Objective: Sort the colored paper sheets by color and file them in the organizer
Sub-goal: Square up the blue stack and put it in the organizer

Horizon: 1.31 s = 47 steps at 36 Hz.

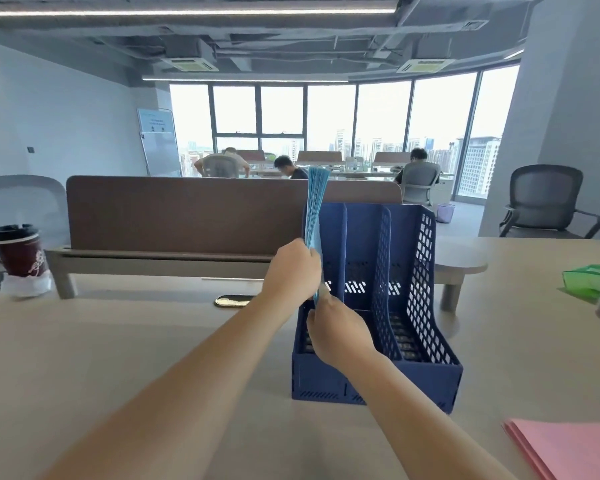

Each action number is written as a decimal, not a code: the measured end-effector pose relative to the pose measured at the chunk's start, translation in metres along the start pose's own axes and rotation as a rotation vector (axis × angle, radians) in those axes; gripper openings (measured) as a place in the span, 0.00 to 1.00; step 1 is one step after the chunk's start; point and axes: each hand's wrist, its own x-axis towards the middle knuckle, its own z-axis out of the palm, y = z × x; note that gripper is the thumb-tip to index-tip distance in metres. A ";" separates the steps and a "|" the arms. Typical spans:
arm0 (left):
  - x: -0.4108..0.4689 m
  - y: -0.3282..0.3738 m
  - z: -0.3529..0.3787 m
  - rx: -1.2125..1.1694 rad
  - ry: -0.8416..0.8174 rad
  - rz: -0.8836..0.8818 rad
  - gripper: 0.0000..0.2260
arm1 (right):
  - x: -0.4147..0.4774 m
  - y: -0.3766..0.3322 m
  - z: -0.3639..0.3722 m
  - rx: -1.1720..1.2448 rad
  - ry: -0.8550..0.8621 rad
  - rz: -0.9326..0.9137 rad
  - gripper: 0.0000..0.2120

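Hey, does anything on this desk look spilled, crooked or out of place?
Nothing spilled or damaged. The blue sheets, gripped by the left hand and right hand, fan apart slightly at the top, at the leftmost slot of the organizer. Unfiled pink sheets lie at the near right.

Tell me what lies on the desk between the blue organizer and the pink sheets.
Nothing: the head view shows only bare desk between the organizer and the pink sheets.
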 end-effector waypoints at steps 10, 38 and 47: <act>0.012 0.005 -0.005 -0.043 0.007 0.034 0.11 | 0.005 0.007 0.013 -0.135 -0.037 -0.051 0.23; -0.009 -0.021 0.003 -0.045 -0.032 0.062 0.10 | -0.012 0.009 0.019 -0.275 -0.068 0.072 0.16; -0.023 -0.030 0.008 0.014 0.024 0.068 0.11 | -0.015 0.009 0.020 -0.142 -0.095 0.074 0.15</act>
